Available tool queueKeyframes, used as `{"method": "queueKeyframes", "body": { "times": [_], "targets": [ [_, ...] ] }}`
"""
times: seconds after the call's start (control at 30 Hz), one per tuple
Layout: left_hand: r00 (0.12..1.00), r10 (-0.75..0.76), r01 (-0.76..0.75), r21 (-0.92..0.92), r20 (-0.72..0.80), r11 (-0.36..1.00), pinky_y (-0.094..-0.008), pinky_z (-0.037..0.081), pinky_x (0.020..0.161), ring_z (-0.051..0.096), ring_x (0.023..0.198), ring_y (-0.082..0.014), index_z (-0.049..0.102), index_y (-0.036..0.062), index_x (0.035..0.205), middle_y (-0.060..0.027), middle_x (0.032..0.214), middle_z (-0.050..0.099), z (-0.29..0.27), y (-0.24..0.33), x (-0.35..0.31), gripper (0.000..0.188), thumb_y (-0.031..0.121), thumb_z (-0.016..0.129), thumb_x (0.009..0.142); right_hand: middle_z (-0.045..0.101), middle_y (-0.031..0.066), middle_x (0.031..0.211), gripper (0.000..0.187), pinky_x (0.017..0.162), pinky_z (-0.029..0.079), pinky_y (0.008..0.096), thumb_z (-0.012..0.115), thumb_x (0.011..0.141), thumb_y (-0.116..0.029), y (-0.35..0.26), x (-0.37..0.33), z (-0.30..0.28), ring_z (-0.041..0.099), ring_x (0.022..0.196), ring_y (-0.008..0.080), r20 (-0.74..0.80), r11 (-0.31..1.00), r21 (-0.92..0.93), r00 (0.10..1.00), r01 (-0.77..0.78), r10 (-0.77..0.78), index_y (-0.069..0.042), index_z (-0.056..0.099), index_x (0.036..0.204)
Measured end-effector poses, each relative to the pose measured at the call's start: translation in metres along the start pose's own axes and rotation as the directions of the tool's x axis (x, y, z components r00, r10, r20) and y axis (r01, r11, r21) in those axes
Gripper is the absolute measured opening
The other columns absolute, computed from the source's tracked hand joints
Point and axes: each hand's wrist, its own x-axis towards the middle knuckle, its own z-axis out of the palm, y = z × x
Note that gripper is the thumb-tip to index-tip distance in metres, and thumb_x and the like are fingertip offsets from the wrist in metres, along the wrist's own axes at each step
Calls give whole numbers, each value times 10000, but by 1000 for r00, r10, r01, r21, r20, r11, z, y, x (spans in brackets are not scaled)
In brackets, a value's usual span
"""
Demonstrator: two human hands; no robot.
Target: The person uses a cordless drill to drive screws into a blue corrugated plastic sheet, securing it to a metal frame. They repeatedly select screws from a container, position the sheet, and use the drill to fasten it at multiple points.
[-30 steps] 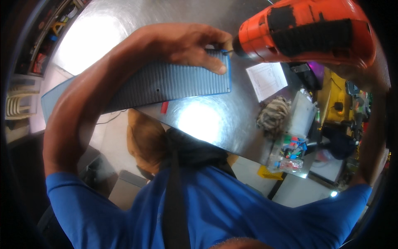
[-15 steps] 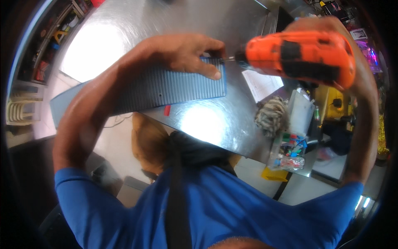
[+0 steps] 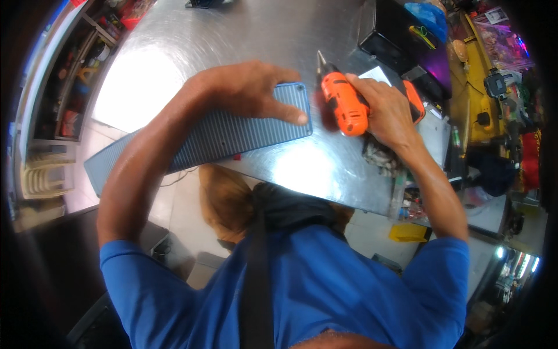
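At the far left of my head view, a stack of cream plastic stools [image 3: 45, 179] stands on the floor. Next comes the ribbed grey-blue panel [image 3: 250, 134], lying slantwise on the stainless-steel table [image 3: 261, 35], its left end jutting past the table edge. I have the left hand [image 3: 270, 96] spread over its right end, thumb on the ribbed face and fingers toward the far edge; whether they curl under I cannot tell. A dark hole shows in the far right corner, just beyond the fingers.

To the right, apart from the panel, is the orange-and-black cordless drill [image 3: 344, 104], nose pointing away from the body. My right hand [image 3: 389, 110] is wrapped around its handle. Beyond it I see a black box [image 3: 386, 35] and a blue plastic bag [image 3: 428, 17]; a striped cloth [image 3: 379, 158] lies partly hidden by the wrist.
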Motion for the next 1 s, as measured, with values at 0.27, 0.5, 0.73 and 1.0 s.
{"method": "queueKeyframes", "body": {
  "times": [0.27, 0.5, 0.73, 1.0],
  "targets": [
    [993, -97, 103, -85, 70, 991, -413, 635, 728, 755, 792, -323, 669, 99, 1205, -169, 928, 744, -16, 2, 7, 949, 695, 872, 495, 644, 212, 1241, 756, 1043, 455, 448, 714, 687, 18, 5, 12, -13, 605, 1166, 380, 263, 953, 282, 964, -114, 38, -48, 521, 1416],
    [998, -21, 16, -67, -66, 998, -413, 617, 805, 750, 857, -320, 599, 57, 1273, -187, 1003, 730, -18, -23, 13, 1104, 725, 875, 439, 560, 243, 1378, 1016, 1095, 431, 431, 865, 635, -213, -37, 16, -52, 552, 1272, 387, 85, 840, 542, 992, 29, -89, -20, 375, 1503],
    [982, -63, 72, 41, -177, 997, -458, 559, 933, 692, 1040, -359, 527, 47, 1357, -232, 1170, 671, -23, -15, 0, 1118, 723, 856, 530, 545, 271, 1371, 1093, 1107, 427, 425, 915, 629, -298, -59, 61, 19, 549, 1281, 380, 119, 601, 799, 984, -14, -136, 3, 342, 1510],
    [866, -163, 271, 169, -474, 948, -492, 501, 992, 612, 1196, -368, 537, 128, 1430, -196, 1291, 635, -3, -28, -130, 880, 599, 804, 736, 560, 281, 1358, 1052, 1112, 417, 412, 927, 647, -382, -44, 95, 47, 568, 1267, 361, 161, 482, 874, 971, -57, -177, 12, 410, 1474]
  ]
}}
